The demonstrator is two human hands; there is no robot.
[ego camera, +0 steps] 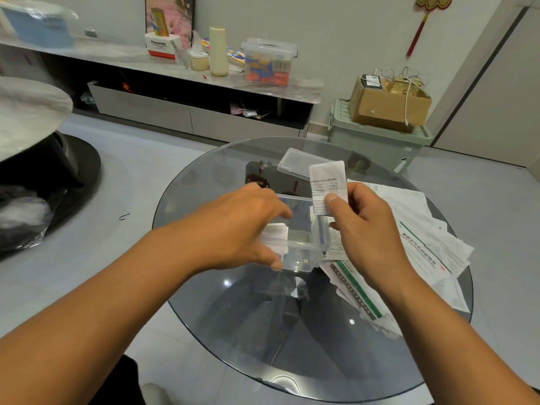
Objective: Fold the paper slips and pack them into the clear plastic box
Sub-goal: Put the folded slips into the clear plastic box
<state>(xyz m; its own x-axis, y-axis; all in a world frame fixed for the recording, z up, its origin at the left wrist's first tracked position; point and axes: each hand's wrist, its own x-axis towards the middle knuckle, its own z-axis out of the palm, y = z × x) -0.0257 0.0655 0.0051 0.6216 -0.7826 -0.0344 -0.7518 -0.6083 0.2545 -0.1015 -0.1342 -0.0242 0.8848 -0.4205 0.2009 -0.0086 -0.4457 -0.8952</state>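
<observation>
Two hands work over the round glass bench [204, 176], and the coming move turns on how the folded slip [326, 182] stands to the clear plastic box [304, 252]. The right hand [365, 229] has its grip pinched on the slip's lower end, thumb on the near face and fingers curled behind. The slip stands nearly upright, its long axis running up and down with the free end pointing up and slightly away from the person. It hangs above the far right corner of the box, apart from the rim, so the open mouth lies below the grip and a little toward the person and to the left.

The box sits on the bench between the two hands, its long axis running roughly left to right, open side up. The left hand [248, 229] grasps its left end, thumb down on the near wall and fingers curled over the far rim. At least one folded slip [274, 232] already stands inside at that end, partly hidden by the hand.

The right hand is plainly the nearer one for the insert. I judge the slip must come down and leftward, kept on edge so it drops in beside the ones already packed.

The lid [295, 162] lies off, on the bench beyond the box. A loose heap of unfolded papers [423, 244] lies to the right, just beside the box, so much folding remains.
</observation>
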